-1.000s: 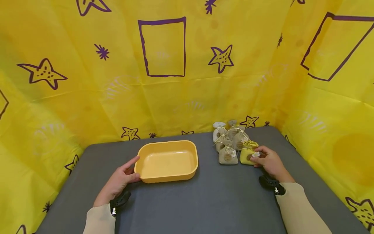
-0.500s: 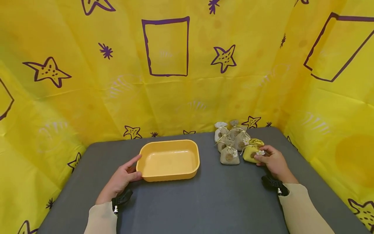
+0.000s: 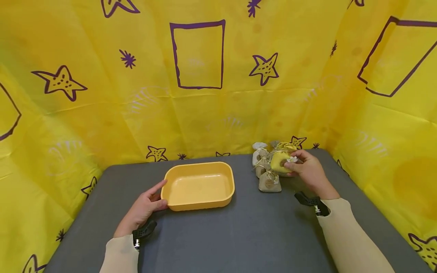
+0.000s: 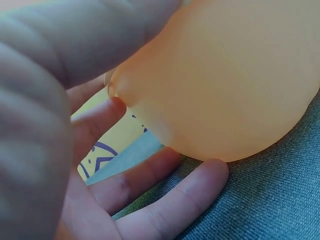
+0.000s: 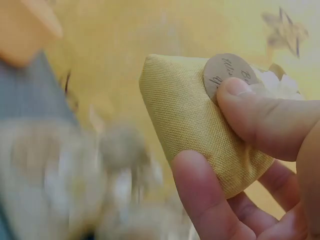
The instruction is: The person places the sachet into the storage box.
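- We see the right hand (image 3: 308, 168) grasping a yellow pouch (image 3: 279, 161), its thumb pressed on the round label (image 5: 225, 72) and its fingers (image 5: 197, 182) behind and below.
- We find that pouch raised on the right side of the counter (image 3: 218, 242), tilted in the grasp, with a white flower (image 5: 279, 86) near the thumb.
- Seen from the head, the yellow pouch overlaps a cluster of other pouches — we make out a white pouch (image 3: 255, 157) at the back left and a beige pouch (image 3: 269, 184) nearest us, while those behind the yellow one are partly hidden.
- We have the left hand (image 3: 145, 208) holding the left end of a yellow tray (image 3: 201, 206), thumb at the near corner and fingers against its outside.
- The tray sits on the counter, left of the pouches and well apart from them.
- Around the counter we see yellow cloth (image 3: 194, 125) printed with purple-outlined stars.
- Both arms wear beige sleeves (image 3: 348, 231) — and we note a dark device (image 3: 306, 199) at each wrist.
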A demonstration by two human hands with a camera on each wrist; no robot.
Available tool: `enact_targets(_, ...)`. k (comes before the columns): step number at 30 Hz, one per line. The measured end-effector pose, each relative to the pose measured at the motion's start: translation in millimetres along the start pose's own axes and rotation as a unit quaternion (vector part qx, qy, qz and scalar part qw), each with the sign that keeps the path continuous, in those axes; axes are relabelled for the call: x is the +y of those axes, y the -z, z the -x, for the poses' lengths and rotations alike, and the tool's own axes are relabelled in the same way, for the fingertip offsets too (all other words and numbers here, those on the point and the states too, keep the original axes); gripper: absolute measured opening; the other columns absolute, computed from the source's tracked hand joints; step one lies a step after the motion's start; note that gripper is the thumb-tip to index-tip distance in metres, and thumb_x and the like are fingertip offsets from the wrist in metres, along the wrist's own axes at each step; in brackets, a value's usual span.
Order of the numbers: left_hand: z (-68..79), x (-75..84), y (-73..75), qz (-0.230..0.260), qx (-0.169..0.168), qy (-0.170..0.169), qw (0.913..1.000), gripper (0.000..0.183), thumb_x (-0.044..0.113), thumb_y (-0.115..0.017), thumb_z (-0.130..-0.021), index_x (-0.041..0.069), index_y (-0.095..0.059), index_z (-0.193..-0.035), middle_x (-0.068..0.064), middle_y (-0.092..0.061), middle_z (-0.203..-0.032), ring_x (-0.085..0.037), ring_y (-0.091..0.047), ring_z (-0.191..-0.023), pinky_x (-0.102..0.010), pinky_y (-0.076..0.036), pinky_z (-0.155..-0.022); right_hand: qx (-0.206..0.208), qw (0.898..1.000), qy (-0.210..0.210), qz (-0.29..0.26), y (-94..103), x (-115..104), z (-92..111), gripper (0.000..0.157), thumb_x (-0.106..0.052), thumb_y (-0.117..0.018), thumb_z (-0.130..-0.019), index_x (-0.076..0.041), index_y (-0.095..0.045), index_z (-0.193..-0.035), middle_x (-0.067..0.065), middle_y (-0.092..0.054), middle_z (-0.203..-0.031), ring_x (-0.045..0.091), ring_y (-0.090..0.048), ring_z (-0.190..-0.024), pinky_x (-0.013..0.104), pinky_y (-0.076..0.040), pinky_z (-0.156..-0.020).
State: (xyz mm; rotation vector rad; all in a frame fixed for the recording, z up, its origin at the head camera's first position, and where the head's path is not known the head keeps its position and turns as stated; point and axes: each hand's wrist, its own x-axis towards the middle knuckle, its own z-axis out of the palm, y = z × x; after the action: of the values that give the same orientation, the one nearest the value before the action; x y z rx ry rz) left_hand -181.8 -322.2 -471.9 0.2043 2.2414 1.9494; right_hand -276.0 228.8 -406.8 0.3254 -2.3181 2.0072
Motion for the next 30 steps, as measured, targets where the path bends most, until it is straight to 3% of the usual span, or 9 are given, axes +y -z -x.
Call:
enact_targets(6, -3.4, 3.3, -1.6, -0.016, 0.005, -0.001, 0.9999, 0.081, 0.016, -0.075, -0.091, 0.017, -0.03, -0.158, -0.025, -0.037, -0.151, -0.029, -0.063, -0.114, -0.035, -0.053, -0.088, -0.053, 0.998, 0.017, -0.01, -44.3, -42, -22, 0.033, -0.008, -0.08, -0.086, -0.002, -0.056, -0.108, 0.014, -0.054, -0.119, 0.026, -0.067, -0.089, 0.05, -0.058, -0.071)
enact_targets(13, -2.2, 1.7, -0.8, -0.012, 0.008, 0.007, 0.9999, 0.082, 0.017, -0.075, -0.091, 0.017, -0.03, -0.158, -0.025, -0.035, -0.152, -0.03, -0.062, -0.114, -0.036, -0.053, -0.088, -0.11, 0.994, 0.005, 0.023, -105.0, -71, -33, 0.035, -0.01, -0.083, -0.082, -0.004, -0.061, -0.109, 0.017, -0.059, -0.111, 0.033, -0.067, -0.086, 0.046, -0.059, -0.065)
enact_targets(17, -0.8, 1.3, -1.2, -0.012, 0.007, 0.007, 0.9999, 0.082, 0.016, -0.075, -0.09, 0.017, -0.03, -0.158, -0.025, -0.036, -0.152, -0.03, -0.062, -0.114, -0.036, -0.053, -0.088, -0.13, 0.991, -0.003, 0.025, -134.9, -73, -37, 0.032, -0.01, -0.084, -0.081, -0.007, -0.064, -0.107, 0.015, -0.061, -0.109, 0.031, -0.068, -0.086, 0.044, -0.059, -0.063)
enact_targets(23, -1.2, -1.4, -0.9, -0.01, 0.007, 0.011, 0.9999, 0.082, 0.015, -0.076, -0.09, 0.016, -0.03, -0.158, -0.027, -0.037, -0.15, -0.033, -0.062, -0.113, -0.036, -0.053, -0.088, -0.159, 0.987, -0.03, 0.006, -178.9, -66, -37, 0.027, -0.004, -0.078, -0.086, -0.008, -0.064, -0.108, 0.015, -0.059, -0.107, 0.03, -0.067, -0.087, 0.05, -0.058, -0.072)
enact_targets(30, -2.3, 0.1, -3.1, -0.015, 0.012, 0.006, 0.9998, 0.081, 0.014, -0.076, -0.09, 0.017, -0.032, -0.158, -0.019, -0.029, -0.157, -0.036, -0.057, -0.12, -0.035, -0.053, -0.088, -0.157, 0.986, -0.059, 0.007, -227.2, -49, -38, 0.025, -0.001, -0.078, -0.085, -0.006, -0.064, -0.105, 0.011, -0.06, -0.109, 0.027, -0.066, -0.081, 0.043, -0.059, -0.066)
